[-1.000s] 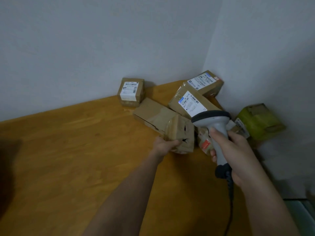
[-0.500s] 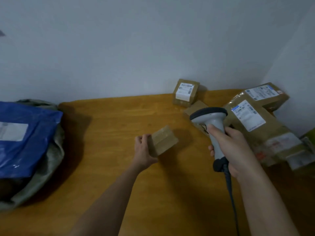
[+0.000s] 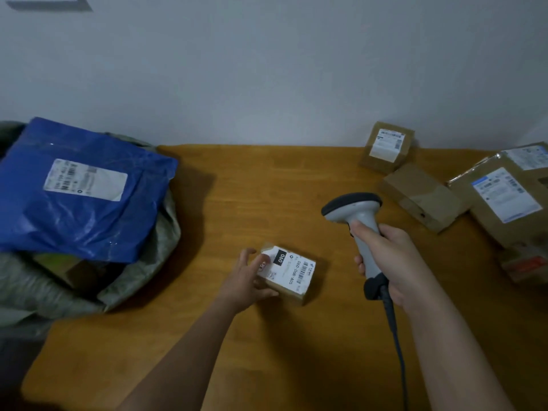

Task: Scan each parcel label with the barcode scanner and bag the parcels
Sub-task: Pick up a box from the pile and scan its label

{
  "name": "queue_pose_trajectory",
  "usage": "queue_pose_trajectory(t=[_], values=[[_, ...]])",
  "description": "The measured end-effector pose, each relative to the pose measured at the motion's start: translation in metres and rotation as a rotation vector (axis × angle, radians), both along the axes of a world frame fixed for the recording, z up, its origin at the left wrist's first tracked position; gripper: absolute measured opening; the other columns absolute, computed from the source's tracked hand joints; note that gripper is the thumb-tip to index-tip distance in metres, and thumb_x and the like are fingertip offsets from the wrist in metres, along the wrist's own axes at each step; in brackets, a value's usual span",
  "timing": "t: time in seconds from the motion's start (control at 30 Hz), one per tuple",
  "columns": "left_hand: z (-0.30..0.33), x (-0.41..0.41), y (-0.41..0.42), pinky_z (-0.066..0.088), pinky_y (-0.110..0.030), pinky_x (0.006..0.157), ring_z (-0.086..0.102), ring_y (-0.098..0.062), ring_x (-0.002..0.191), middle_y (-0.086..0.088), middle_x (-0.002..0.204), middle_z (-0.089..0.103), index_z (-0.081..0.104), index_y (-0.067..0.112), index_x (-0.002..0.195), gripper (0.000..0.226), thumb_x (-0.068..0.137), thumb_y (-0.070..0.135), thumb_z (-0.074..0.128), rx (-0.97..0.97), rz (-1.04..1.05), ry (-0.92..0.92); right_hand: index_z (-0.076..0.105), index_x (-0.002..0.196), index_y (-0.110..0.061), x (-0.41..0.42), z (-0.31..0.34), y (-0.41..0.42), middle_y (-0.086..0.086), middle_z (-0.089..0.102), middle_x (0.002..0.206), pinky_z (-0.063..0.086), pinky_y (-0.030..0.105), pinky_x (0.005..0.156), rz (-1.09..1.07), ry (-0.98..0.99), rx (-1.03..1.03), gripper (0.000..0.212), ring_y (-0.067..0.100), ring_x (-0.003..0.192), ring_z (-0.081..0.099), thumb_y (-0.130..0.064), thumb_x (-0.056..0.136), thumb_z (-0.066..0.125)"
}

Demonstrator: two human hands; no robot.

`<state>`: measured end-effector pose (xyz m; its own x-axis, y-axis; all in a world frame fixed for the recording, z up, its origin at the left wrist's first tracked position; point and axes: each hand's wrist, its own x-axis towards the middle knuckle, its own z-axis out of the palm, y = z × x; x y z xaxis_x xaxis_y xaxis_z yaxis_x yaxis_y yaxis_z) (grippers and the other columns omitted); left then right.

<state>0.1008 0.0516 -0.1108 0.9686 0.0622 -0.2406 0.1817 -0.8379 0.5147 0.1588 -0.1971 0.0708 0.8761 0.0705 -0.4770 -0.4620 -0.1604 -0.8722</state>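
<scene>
A small brown parcel [image 3: 292, 274] lies on the wooden table [image 3: 296, 179] with its white barcode label facing up. My left hand [image 3: 244, 277] holds its left end, a finger on the label and the thumb against the near side. My right hand [image 3: 388, 256] grips the handle of a grey barcode scanner [image 3: 354, 207]. The scanner is upright to the right of the parcel, and its cable trails down past my forearm. A grey-green sack [image 3: 148, 262] sits at the table's left end with a blue plastic mailer [image 3: 80, 203] lying on top of it.
More brown parcels are grouped at the back right: a small labelled box [image 3: 387, 146] by the wall, a plain flat box [image 3: 421, 197], and a large labelled box [image 3: 504, 200] with another box [image 3: 527, 155] behind it. A white wall runs along the table's far edge.
My left hand took the small parcel from the pile at the right, carried it left and set it down label up. My view swung left to the sack. The scanner stayed in my right hand.
</scene>
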Motion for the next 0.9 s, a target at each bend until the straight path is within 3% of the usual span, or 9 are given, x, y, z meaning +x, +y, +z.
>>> queue_pose_trajectory(t=[0.2, 0.33, 0.4, 0.47, 0.53, 0.6, 0.77, 0.83, 0.9], values=[[0.009, 0.007, -0.009, 0.043, -0.036, 0.1, 0.041, -0.021, 0.117, -0.004, 0.127, 0.033, 0.035, 0.004, 0.131, 0.12, 0.05, 0.09, 0.055, -0.097, 0.327, 0.036, 0.066, 0.098, -0.01, -0.021, -0.005, 0.024, 0.007, 0.054, 0.079, 0.044, 0.027, 0.049, -0.009, -0.006, -0.038, 0.027, 0.013, 0.057, 0.055, -0.036, 0.095, 0.062], [0.007, 0.019, -0.028, 0.054, -0.045, 0.089, 0.05, -0.028, 0.116, -0.01, 0.134, 0.036, 0.024, 0.006, 0.14, 0.094, 0.075, 0.042, 0.08, -0.503, 0.599, 0.283, 0.065, 0.101, -0.006, -0.029, -0.007, 0.023, 0.007, 0.055, 0.077, 0.045, 0.027, 0.05, -0.041, 0.014, -0.067, 0.031, 0.014, 0.058, 0.055, -0.036, 0.094, 0.063], [0.01, 0.027, -0.026, 0.042, -0.047, 0.104, 0.041, -0.032, 0.128, -0.011, 0.149, 0.021, 0.017, 0.023, 0.149, 0.092, 0.08, 0.037, 0.076, -0.363, 0.502, 0.221, 0.065, 0.102, -0.005, -0.029, -0.011, 0.021, 0.007, 0.055, 0.079, 0.044, 0.026, 0.048, -0.057, 0.052, -0.038, 0.031, 0.014, 0.057, 0.055, -0.035, 0.094, 0.064], [0.019, 0.036, -0.022, 0.022, -0.054, 0.112, 0.017, -0.033, 0.143, 0.003, 0.16, 0.0, 0.011, 0.042, 0.152, 0.086, 0.087, 0.038, 0.066, -0.059, 0.232, 0.166, 0.064, 0.104, -0.004, -0.029, -0.022, 0.018, 0.008, 0.057, 0.077, 0.044, 0.026, 0.048, -0.104, 0.103, -0.021, 0.03, 0.014, 0.054, 0.053, -0.033, 0.094, 0.065], [0.019, 0.045, -0.02, 0.014, -0.057, 0.114, 0.007, -0.03, 0.147, 0.01, 0.162, 0.003, 0.019, 0.045, 0.15, 0.068, 0.095, 0.03, 0.055, 0.042, -0.05, 0.173, 0.063, 0.106, -0.001, -0.028, -0.036, 0.016, 0.01, 0.059, 0.077, 0.043, 0.028, 0.049, -0.159, 0.154, -0.011, 0.03, 0.015, 0.053, 0.052, -0.028, 0.095, 0.064], [0.015, 0.046, -0.019, 0.024, -0.051, 0.114, 0.022, -0.032, 0.141, 0.003, 0.158, 0.019, 0.032, 0.038, 0.147, 0.056, 0.097, 0.025, 0.051, 0.035, -0.138, 0.206, 0.061, 0.108, 0.0, -0.028, -0.051, 0.014, 0.01, 0.06, 0.085, 0.042, 0.028, 0.048, -0.203, 0.198, 0.012, 0.027, 0.015, 0.053, 0.051, -0.023, 0.095, 0.063], [0.024, 0.035, -0.024, 0.052, -0.035, 0.077, 0.06, -0.028, 0.097, -0.011, 0.131, 0.042, 0.048, 0.012, 0.13, 0.052, 0.094, 0.048, 0.054, -0.001, 0.185, 0.359, 0.058, 0.113, -0.003, -0.031, -0.086, 0.015, 0.012, 0.061, 0.096, 0.043, 0.027, 0.049, -0.254, 0.279, 0.088, 0.024, 0.015, 0.057, 0.052, -0.018, 0.095, 0.061], [0.028, 0.028, -0.031, 0.053, -0.033, 0.056, 0.065, -0.027, 0.073, -0.012, 0.113, 0.059, 0.055, 0.009, 0.111, 0.047, 0.093, 0.053, 0.054, -0.114, 0.273, 0.419, 0.055, 0.117, -0.007, -0.032, -0.098, 0.021, 0.012, 0.062, 0.096, 0.043, 0.027, 0.05, -0.275, 0.313, 0.119, 0.025, 0.015, 0.06, 0.053, -0.014, 0.095, 0.06], [0.03, 0.022, -0.038, 0.049, -0.03, 0.049, 0.063, -0.026, 0.061, -0.01, 0.1, 0.062, 0.053, 0.011, 0.103, 0.046, 0.093, 0.056, 0.051, -0.258, 0.346, 0.5, 0.05, 0.121, -0.011, -0.034, -0.108, 0.031, 0.01, 0.06, 0.088, 0.044, 0.026, 0.05, -0.269, 0.348, 0.154, 0.029, 0.015, 0.06, 0.053, -0.009, 0.093, 0.06]])
